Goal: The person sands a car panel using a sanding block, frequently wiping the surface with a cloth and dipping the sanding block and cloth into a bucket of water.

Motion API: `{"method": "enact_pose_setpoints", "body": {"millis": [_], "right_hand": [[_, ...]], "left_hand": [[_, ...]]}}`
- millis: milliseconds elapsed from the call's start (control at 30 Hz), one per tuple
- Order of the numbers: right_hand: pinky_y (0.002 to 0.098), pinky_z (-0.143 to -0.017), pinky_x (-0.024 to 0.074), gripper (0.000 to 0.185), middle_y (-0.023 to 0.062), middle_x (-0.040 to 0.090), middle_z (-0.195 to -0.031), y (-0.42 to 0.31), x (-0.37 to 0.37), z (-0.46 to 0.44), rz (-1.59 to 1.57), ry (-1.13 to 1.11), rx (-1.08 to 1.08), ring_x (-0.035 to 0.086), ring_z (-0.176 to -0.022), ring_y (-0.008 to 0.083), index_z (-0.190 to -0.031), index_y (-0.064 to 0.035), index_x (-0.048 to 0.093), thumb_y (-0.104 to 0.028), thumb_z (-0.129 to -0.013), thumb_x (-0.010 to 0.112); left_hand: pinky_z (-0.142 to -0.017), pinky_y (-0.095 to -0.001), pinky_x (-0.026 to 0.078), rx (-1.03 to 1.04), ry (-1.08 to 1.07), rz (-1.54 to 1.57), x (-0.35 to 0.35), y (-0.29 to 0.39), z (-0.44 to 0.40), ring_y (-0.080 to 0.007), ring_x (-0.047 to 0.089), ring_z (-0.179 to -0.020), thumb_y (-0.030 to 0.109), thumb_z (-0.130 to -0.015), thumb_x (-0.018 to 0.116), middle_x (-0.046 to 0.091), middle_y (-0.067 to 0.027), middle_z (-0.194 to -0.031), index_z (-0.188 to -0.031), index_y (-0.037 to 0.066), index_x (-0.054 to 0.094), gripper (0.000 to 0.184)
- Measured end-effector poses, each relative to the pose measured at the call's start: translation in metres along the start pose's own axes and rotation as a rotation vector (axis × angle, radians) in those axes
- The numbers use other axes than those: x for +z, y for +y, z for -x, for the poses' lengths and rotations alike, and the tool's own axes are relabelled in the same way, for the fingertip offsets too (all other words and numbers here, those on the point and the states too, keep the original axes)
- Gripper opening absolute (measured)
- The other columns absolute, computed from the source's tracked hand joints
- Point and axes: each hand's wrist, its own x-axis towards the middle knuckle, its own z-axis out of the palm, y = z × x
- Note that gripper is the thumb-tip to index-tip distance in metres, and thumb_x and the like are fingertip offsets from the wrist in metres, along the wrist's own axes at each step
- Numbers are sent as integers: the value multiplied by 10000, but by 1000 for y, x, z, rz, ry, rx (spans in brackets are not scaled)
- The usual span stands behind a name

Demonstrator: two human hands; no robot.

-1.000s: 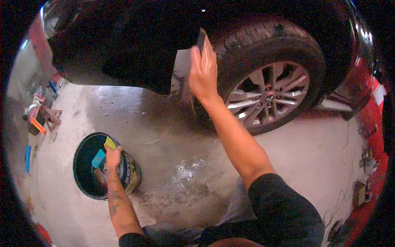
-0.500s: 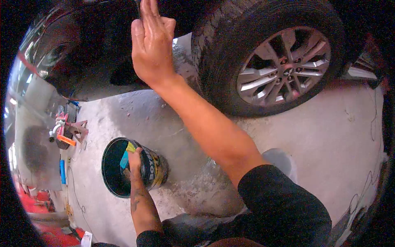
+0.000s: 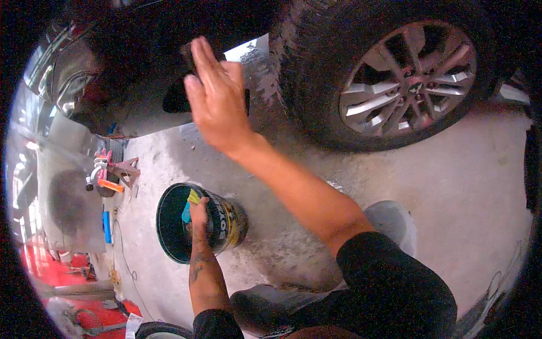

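My left hand (image 3: 199, 213) is closed at the near side of a dark bucket (image 3: 228, 229) with pale lettering, its fingers around a yellow and teal sponge-like thing (image 3: 187, 212) just inside the rim. Whether it also grips the rim I cannot tell. The bucket tilts, its mouth facing left in view. My right hand (image 3: 219, 107) is raised in front of the dark, glossy car body (image 3: 135, 68), back of the hand toward me, fingers extended and partly apart. Nothing shows in it. Whether the palm touches the panel is hidden.
A car wheel (image 3: 409, 85) with a silver rim stands at upper right. Wet patches mark the concrete floor (image 3: 265, 226). A grey round object (image 3: 389, 223) sits beyond my right arm. At left are a jack stand (image 3: 125, 169), a blue item (image 3: 106, 227) and a cable (image 3: 121, 248).
My right hand sits lower in view, its fingers more spread. The bucket and my left hand have shifted slightly right and up in view, along with the surroundings. The left hand still holds the sponge-like thing.
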Motion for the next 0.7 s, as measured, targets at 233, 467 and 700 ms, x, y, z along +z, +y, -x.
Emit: {"method": "enact_pose_setpoints", "body": {"millis": [233,467,700], "right_hand": [[421,-973,366,583,261,440,-1430,-20,4,11,-16,35,144,517,-1073,391,-1410,62,391,-127,-883,555],[410,-949,390,574,183,480,-1427,49,-19,131,109,-150,412,523,-1014,355,-1420,9,414,-95,-875,563],[426,-963,384,536,174,499,-1413,42,-25,122,24,-157,400,520,-1036,339,-1398,-7,444,-118,-885,551]], "left_hand": [[-957,-344,410,12,-90,57,-3,3,3,-259,568,-1038,220,-839,651,612,-129,-1156,-1231,-37,526,485],[-990,-358,397,-61,-47,-56,-13,-31,-12,-264,562,-1109,297,-871,639,604,-159,-1224,-1306,-56,497,578],[-1004,-350,387,-62,-36,-40,-9,-11,6,-260,556,-1122,275,-882,618,596,-155,-1240,-1306,-52,498,549]]}}
